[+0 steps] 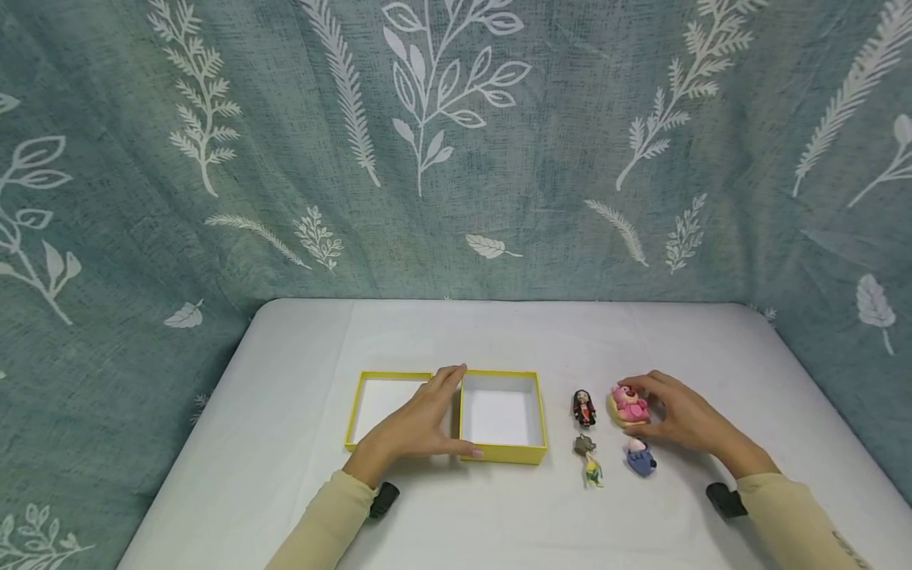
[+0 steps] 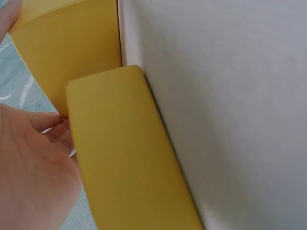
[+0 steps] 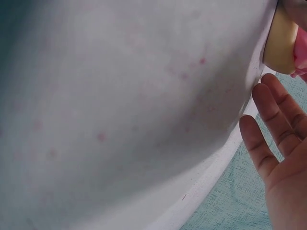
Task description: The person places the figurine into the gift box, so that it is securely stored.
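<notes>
My left hand spans the left side of a yellow open box with a white inside, thumb at the near corner and fingertips at the far one. Under this hand lies a shallow yellow lid, partly covered by it. With thumb and forefinger, my right hand holds a pink bear figurine on a yellowish base. The right wrist view shows the other fingers stretched out beside the figurine, which is cut off at the edge. Yellow cardboard walls fill much of the left wrist view.
Left of the bear stands a dark-haired doll figurine. Nearer lie a figurine with a grey-brown head and yellow-green body and a blue one. The white table ends at a leaf-patterned green cloth.
</notes>
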`<move>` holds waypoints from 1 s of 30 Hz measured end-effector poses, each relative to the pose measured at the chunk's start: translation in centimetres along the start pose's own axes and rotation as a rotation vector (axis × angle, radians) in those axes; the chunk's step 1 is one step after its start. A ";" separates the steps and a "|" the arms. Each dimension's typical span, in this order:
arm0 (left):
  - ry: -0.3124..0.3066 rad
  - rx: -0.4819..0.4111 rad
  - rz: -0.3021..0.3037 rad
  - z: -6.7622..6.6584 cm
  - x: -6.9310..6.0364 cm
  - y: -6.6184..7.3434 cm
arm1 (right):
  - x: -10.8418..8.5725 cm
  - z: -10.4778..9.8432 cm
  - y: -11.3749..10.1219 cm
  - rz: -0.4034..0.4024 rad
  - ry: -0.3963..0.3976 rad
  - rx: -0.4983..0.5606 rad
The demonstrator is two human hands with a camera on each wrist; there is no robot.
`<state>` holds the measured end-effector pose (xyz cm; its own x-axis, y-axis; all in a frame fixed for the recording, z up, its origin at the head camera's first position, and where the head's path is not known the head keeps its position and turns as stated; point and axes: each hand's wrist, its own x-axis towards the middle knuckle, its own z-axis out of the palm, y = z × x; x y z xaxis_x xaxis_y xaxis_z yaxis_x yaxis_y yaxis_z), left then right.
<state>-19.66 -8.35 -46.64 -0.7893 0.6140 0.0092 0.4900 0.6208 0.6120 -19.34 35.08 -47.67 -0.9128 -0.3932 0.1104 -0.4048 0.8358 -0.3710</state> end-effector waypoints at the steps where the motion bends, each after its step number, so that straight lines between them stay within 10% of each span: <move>1: 0.001 0.000 0.000 0.0 0.0 0.0 | 0.0 0.0 0.0 -0.001 0.001 0.001; 30: 0.009 -0.006 0.004 0.3 0.0 -0.4 | 1.1 -1.6 -1.6 -0.164 0.145 0.080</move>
<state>-19.78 -8.49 -47.13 -0.7910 0.6116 0.0187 0.4906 0.6156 0.6167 -19.80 33.93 -45.46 -0.8354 -0.4578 0.3042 -0.5485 0.7299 -0.4079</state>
